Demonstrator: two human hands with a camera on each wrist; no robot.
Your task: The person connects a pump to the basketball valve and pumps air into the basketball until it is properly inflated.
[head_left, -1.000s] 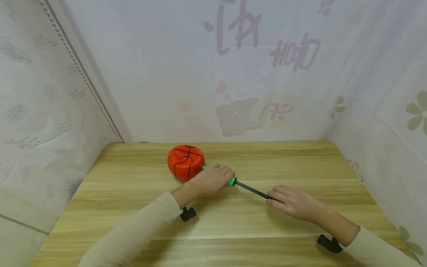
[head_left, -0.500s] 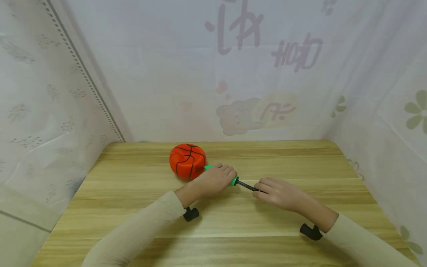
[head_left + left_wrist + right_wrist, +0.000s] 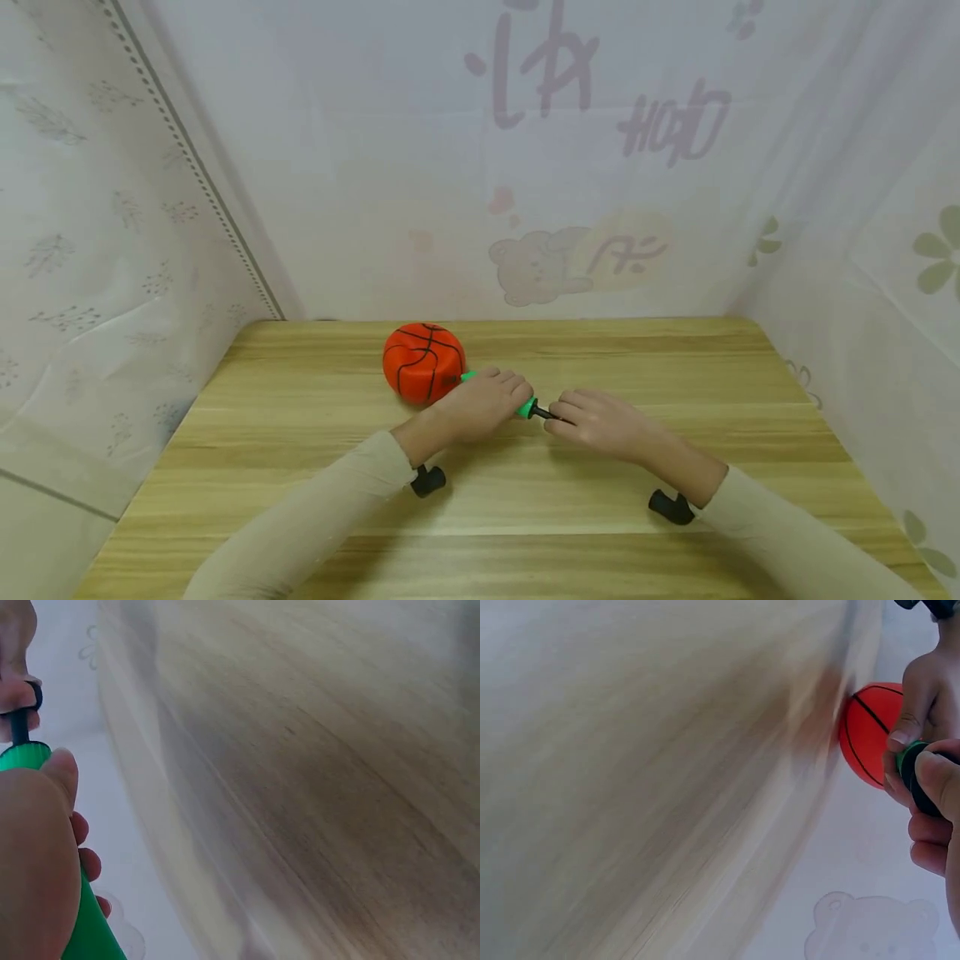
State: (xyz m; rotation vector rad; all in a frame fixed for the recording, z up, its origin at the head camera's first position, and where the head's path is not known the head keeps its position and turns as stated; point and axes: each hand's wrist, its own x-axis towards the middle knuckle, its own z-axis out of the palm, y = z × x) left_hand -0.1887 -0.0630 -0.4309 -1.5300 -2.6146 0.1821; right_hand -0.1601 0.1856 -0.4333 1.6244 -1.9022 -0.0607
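In the head view, the right hand (image 3: 596, 423) has slid inward toward the left hand (image 3: 483, 406), leaving only a short stretch of black rod (image 3: 542, 412); the stroke looks nearly complete. The left hand grips the green pump (image 3: 93, 930), the right its black handle (image 3: 37, 695). The dented ball (image 3: 423, 364) sits left of center by the green tip (image 3: 468, 377). The 2 hands cover most of the pump; whether its tip enters the ball is unclear.
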